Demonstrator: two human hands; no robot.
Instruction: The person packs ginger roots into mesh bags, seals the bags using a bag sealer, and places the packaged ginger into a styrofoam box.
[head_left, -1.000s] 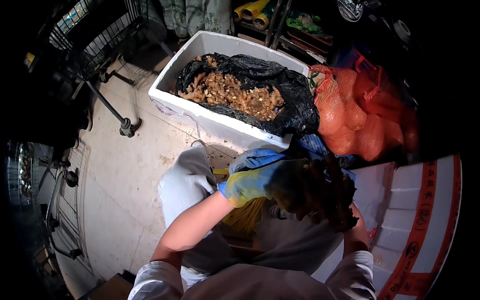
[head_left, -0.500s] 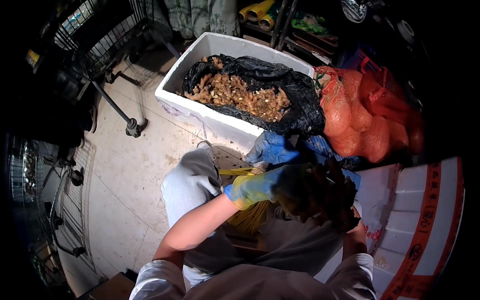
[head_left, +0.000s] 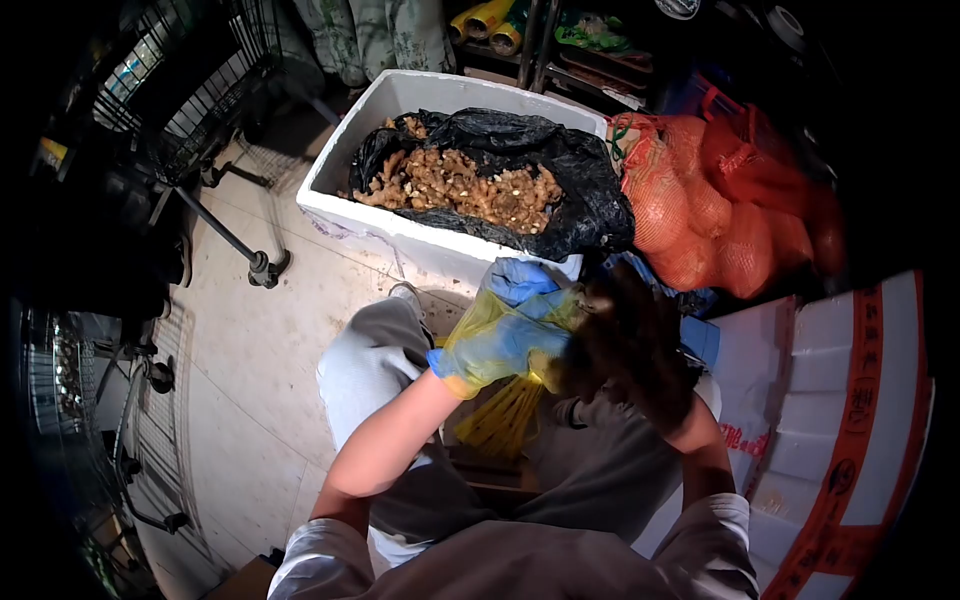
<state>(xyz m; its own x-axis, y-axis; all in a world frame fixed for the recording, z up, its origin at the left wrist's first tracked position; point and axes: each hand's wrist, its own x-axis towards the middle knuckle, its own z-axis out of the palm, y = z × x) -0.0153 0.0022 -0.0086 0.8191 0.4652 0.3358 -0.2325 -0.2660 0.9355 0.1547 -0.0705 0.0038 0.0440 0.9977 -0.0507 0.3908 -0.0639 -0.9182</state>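
Observation:
My left hand (head_left: 510,340) wears a yellow-green glove with blue showing through, and its fingers wrap round the left end of a dark, knobbly clump. My right hand (head_left: 660,395) is in deep shadow at the clump's right side; its fingers cannot be made out. The dark clump (head_left: 625,315) looks like ginger root, though shadow hides its detail. Beyond my hands, a white foam box (head_left: 430,238) lined with a black plastic bag (head_left: 590,190) holds many pieces of ginger (head_left: 460,185). Yellow strips (head_left: 500,420) hang between my knees.
Orange mesh sacks (head_left: 690,215) lie right of the foam box. White boxes with red tape (head_left: 850,410) stand at my right. A wire cart (head_left: 200,100) is at the upper left, and a second wire frame (head_left: 130,440) at the lower left. Blue plastic (head_left: 520,280) lies beside my left hand.
My left hand has moved slightly up and left, its glove more brightly lit. The dark clump has shifted up and left and turned. The whole view has shifted slightly.

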